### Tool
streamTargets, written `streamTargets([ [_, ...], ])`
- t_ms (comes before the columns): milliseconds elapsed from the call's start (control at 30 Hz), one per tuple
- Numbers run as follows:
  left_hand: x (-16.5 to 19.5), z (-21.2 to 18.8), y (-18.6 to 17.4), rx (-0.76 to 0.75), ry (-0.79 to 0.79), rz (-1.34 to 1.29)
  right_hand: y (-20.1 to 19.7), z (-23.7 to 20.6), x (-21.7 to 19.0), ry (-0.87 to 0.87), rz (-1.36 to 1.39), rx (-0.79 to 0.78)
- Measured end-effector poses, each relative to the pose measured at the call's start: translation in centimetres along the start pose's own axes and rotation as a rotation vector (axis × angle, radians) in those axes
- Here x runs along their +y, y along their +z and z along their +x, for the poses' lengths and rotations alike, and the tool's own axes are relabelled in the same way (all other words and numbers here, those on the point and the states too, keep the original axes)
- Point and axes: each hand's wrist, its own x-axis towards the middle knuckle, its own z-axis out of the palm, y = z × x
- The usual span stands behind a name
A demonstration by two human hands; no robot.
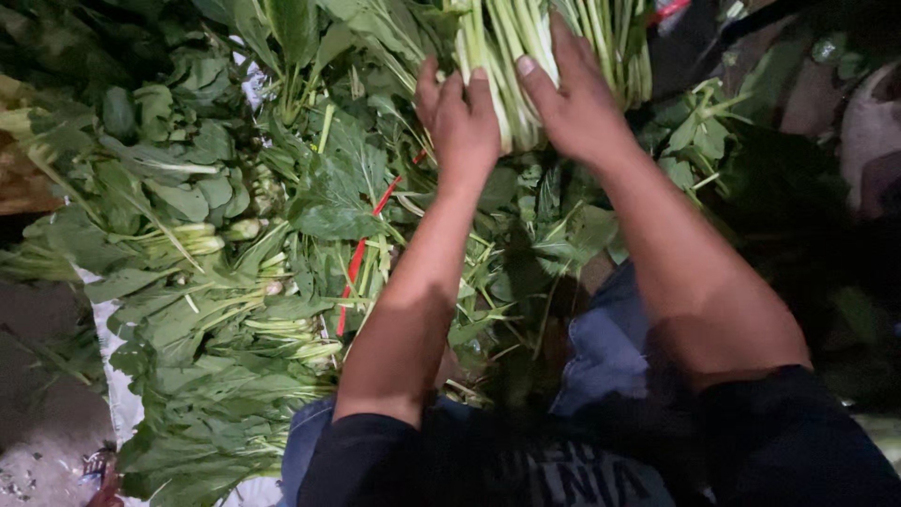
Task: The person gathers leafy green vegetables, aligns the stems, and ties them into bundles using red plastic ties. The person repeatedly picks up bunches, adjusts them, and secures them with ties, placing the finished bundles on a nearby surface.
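Pale-stemmed greens in a bunch [526, 56] stand at the top centre of the head view, gripped from both sides by a person's bare hands. Left hand [462, 117] curls its fingers around the stalks' left side; right hand [574, 99] wraps the right side, thumb pressed on the stems. Below and to the left, loose leafy greens [206, 282] lie heaped, a red band [359, 258] running through them. Blue denim [605, 343] shows between the forearms.
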Motion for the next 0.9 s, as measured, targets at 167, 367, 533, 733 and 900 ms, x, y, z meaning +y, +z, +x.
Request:
streamTargets([
  [167,0.0,0.0,-0.3,-0.155,-0.103,-0.015,-0.2,0.3,0.6,0.117,-0.070,-0.032],
  [367,-0.9,0.3,0.2,-0.022,0.062,0.021,-1.2,-0.1,1.6,0.092,-0.095,-0.030],
  [533,-1.2,0.5,0.2,0.008,0.162,-0.038,-1.0,-0.7,1.8,0.134,-0.161,0.009],
  [733,-0.8,0.7,0.5,-0.017,0.178,-0.021,-1.4,-0.8,0.6,0.134,-0.357,0.065],
  [900,0.4,0.8,1.5,0.050,0.112,-0.039,-2.1,2.3,-3.0,-0.153,-0.400,0.143],
])
